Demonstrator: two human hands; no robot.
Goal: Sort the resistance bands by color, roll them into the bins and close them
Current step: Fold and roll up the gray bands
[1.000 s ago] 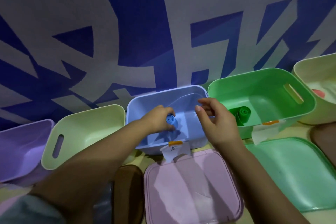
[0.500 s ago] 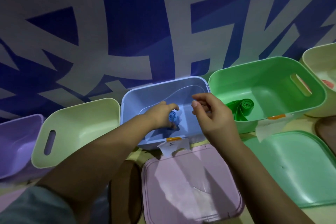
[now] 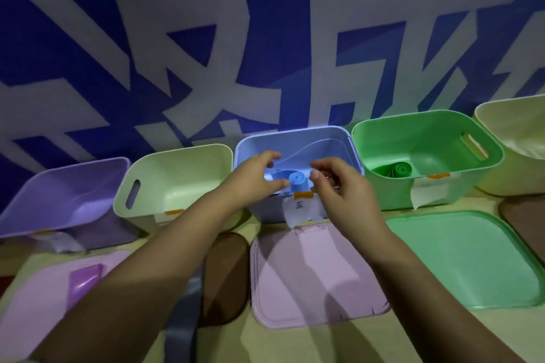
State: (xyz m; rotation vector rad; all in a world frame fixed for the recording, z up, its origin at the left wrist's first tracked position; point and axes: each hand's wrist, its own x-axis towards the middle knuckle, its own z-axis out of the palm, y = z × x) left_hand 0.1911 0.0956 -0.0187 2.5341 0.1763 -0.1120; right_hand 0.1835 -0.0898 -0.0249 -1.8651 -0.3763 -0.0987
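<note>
A rolled blue band (image 3: 298, 180) stands on its side inside the blue bin (image 3: 295, 134) at the centre of the row. My left hand (image 3: 253, 177) hovers just left of the roll with fingers spread in a loose curve, its thumb tip touching the roll's side. To the right of the roll is my right hand (image 3: 339, 188), fingers loosely curled and holding nothing, thumb tip close to the roll. A rolled green band (image 3: 398, 169) lies in the green bin (image 3: 427, 121).
Purple bin (image 3: 59, 194), pale green bin (image 3: 177, 180) and cream bin (image 3: 516, 132) stand in the same row against the wall. Pink lid (image 3: 309, 274), green lid (image 3: 466, 259) and brown lids (image 3: 227, 274) lie in front. A purple band (image 3: 84, 280) rests on another pink lid.
My left hand has let go of the blue roll and spread its fingers; the roll now shows between both hands. My right hand moved closer to it.
</note>
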